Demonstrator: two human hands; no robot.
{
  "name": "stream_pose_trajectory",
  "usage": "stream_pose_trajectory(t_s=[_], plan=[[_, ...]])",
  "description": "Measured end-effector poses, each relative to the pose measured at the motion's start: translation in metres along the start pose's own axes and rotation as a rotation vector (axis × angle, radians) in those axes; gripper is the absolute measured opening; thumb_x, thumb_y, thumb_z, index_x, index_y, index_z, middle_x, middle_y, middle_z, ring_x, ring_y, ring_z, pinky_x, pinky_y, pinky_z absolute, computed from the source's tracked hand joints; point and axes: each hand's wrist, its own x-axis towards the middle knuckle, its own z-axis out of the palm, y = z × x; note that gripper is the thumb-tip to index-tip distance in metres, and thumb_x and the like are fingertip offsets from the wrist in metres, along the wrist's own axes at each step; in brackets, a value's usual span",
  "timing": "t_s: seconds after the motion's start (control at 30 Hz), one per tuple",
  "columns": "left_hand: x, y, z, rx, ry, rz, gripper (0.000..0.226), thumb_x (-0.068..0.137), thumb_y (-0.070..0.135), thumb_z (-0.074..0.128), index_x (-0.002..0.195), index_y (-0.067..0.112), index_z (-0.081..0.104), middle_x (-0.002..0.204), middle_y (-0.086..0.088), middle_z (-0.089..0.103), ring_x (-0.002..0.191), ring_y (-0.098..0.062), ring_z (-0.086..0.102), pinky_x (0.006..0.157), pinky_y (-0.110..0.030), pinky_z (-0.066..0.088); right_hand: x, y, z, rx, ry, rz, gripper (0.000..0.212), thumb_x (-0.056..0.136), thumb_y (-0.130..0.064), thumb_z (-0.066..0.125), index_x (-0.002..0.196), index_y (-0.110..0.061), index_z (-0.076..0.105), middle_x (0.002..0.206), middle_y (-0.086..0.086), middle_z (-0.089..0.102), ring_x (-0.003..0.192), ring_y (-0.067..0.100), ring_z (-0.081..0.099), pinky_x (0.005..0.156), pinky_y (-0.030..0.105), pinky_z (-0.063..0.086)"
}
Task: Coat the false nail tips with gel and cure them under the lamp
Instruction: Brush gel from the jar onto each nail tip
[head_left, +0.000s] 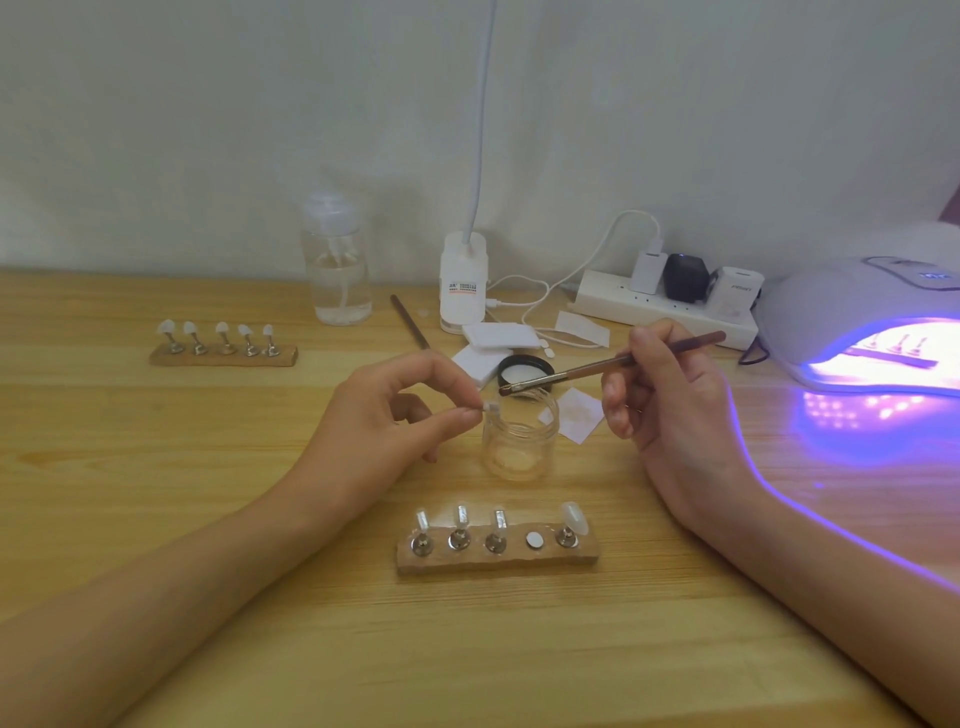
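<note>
Head: nail tip (491, 408) pinched in left-hand fingers (464, 415), above jar (519, 441).

The jar (519, 441) stood on the tabletop (156, 467), between the left hand (384, 415) and the right hand (670, 400). The near stand (496, 556) lay before both hands. The far stand (223, 356) lay behind the left hand, to its left. The lamp (831, 306) sat right of the right hand, and the power strip (665, 312) behind it.
</note>
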Motion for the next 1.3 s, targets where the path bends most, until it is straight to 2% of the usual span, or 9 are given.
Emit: stream_pose_trajectory(t_s=[0.13,0.27,0.47,0.6,0.77,0.93,1.13,1.3], plan=[[0.0007,0.0002,-0.0005,-0.004,-0.005,0.009,0.018,0.08,0.016,0.078,0.075,0.031,0.07,0.09,0.014,0.069,0.054,-0.01,0.054,0.059,-0.023,0.049,-0.0011,0.0003,0.0027,-0.022,-0.05,0.005,0.025,0.089,-0.036,0.063,0.077,-0.017,0.054,0.058,0.005,0.06,0.044,0.015,0.052,0.043,0.02,0.043],[0.0011,-0.0007,0.0002,-0.005,-0.002,0.005,0.017,0.079,0.015,0.079,0.075,0.029,0.071,0.09,0.013,0.069,0.054,-0.009,0.053,0.057,-0.021,0.049,-0.001,0.0001,0.0006,-0.018,0.005,0.003,0.022,0.09,-0.032,0.059,0.078,-0.014,0.051,0.057,0.004,0.06,0.043,0.014,0.051,0.042,0.02,0.042],[0.0007,0.0002,-0.0001,-0.007,-0.003,0.003,0.021,0.079,0.014,0.079,0.074,0.031,0.07,0.086,0.016,0.069,0.053,-0.008,0.051,0.055,-0.015,0.046,-0.0017,0.0001,0.0025,-0.026,-0.063,0.001,0.024,0.089,-0.036,0.062,0.078,-0.017,0.054,0.058,0.005,0.06,0.044,0.015,0.053,0.043,0.02,0.043],[0.0002,0.0011,0.0005,-0.009,-0.003,0.005,0.021,0.079,0.013,0.079,0.072,0.031,0.07,0.084,0.017,0.068,0.053,-0.007,0.049,0.054,-0.014,0.044,-0.001,0.0001,0.0005,-0.022,-0.016,-0.01,0.022,0.094,-0.03,0.058,0.078,-0.016,0.051,0.057,0.003,0.06,0.044,0.014,0.051,0.042,0.02,0.042],[-0.0003,0.0014,0.0003,-0.008,0.004,0.003,0.022,0.079,0.012,0.079,0.072,0.031,0.07,0.083,0.019,0.067,0.053,-0.008,0.048,0.054,-0.011,0.042,-0.0017,0.0003,0.0037,-0.011,-0.084,-0.004,0.022,0.095,-0.03,0.058,0.076,-0.019,0.055,0.059,0.006,0.06,0.044,0.016,0.053,0.043,0.021,0.044],[0.0,0.0021,0.0002,-0.001,0.0,0.003,0.02,0.079,0.013,0.079,0.072,0.03,0.07,0.083,0.018,0.068,0.053,-0.008,0.049,0.054,-0.012,0.043,-0.0013,-0.0004,0.0023,-0.03,-0.002,-0.006,0.021,0.094,-0.028,0.056,0.078,-0.015,0.052,0.056,0.004,0.06,0.044,0.014,0.052,0.043,0.02,0.042],[-0.0012,0.002,0.0,-0.005,0.002,0.002,0.02,0.079,0.013,0.079,0.073,0.029,0.07,0.085,0.016,0.068,0.053,-0.009,0.048,0.054,-0.013,0.043,-0.0021,-0.0004,0.0048,-0.018,-0.076,-0.013,0.023,0.096,-0.029,0.056,0.077,-0.018,0.055,0.058,0.005,0.06,0.045,0.015,0.053,0.043,0.02,0.044],[-0.0009,0.0013,0.0012,-0.019,-0.006,-0.019,0.013,0.079,0.012,0.079,0.074,0.02,0.07,0.074,0.02,0.066,0.051,-0.008,0.047,0.051,-0.012,0.041,-0.0012,0.0004,0.0015,-0.014,-0.006,-0.023,0.024,0.101,-0.023,0.051,0.079,-0.015,0.05,0.056,0.003,0.06,0.043,0.013,0.052,0.043,0.019,0.042]])
